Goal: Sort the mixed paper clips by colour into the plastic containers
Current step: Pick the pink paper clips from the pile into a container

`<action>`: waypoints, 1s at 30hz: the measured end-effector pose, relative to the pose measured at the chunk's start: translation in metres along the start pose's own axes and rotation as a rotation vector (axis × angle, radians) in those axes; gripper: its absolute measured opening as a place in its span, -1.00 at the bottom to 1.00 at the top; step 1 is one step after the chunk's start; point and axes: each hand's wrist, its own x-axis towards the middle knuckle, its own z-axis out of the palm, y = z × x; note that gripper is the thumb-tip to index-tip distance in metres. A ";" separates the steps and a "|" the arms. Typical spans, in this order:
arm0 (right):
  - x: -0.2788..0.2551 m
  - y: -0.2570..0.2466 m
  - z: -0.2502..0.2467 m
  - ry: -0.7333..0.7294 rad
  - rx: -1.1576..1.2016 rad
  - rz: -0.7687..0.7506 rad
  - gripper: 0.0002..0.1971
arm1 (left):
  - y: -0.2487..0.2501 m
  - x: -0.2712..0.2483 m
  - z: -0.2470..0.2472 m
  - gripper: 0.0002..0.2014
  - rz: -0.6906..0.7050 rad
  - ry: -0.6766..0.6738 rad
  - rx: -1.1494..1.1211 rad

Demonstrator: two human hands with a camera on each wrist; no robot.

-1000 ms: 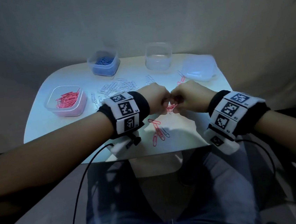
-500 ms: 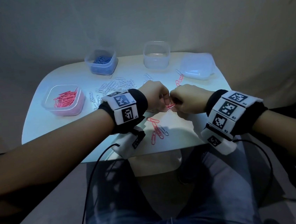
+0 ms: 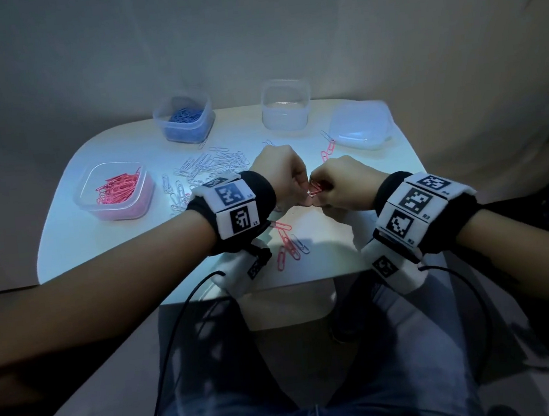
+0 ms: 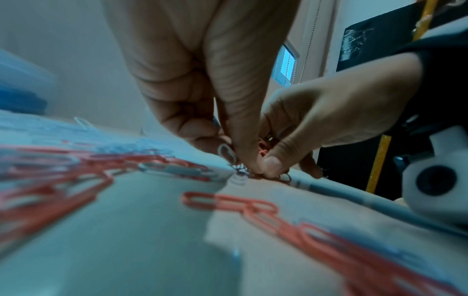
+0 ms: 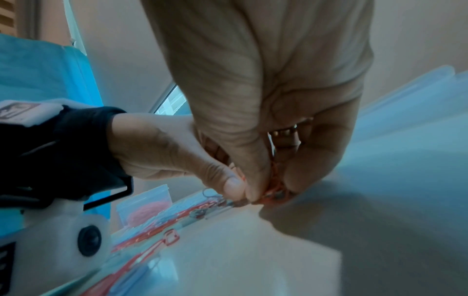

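left hand (image 3: pixel 281 176) and right hand (image 3: pixel 345 183): fingertips pinched together on linked pink clips (image 3: pixel 314 190) | clips: just over the table (image 3: pixel 106 235), right of the pink-clip container (image 3: pixel 114 192)

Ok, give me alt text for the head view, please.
Both hands, left hand and right hand, pinch tangled pink clips together over a white table. Behind sit a tub of pink clips, a tub of blue clips, an empty tub and loose white clips.

Head view downward; wrist views close, facing, sharing fingertips (image 4: pixel 272 166).
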 end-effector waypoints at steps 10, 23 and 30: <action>-0.006 -0.001 -0.028 0.006 0.503 -0.027 -0.77 | -0.019 -0.015 -0.013 -0.68 -0.242 0.222 -0.851; -0.017 -0.053 -0.035 0.360 0.128 -0.297 -0.88 | 0.025 -0.041 0.010 -0.47 -0.144 0.286 -2.471; -0.012 -0.060 -0.029 0.344 0.361 -0.340 -0.85 | 0.012 -0.047 0.008 -0.51 -0.130 0.383 -2.564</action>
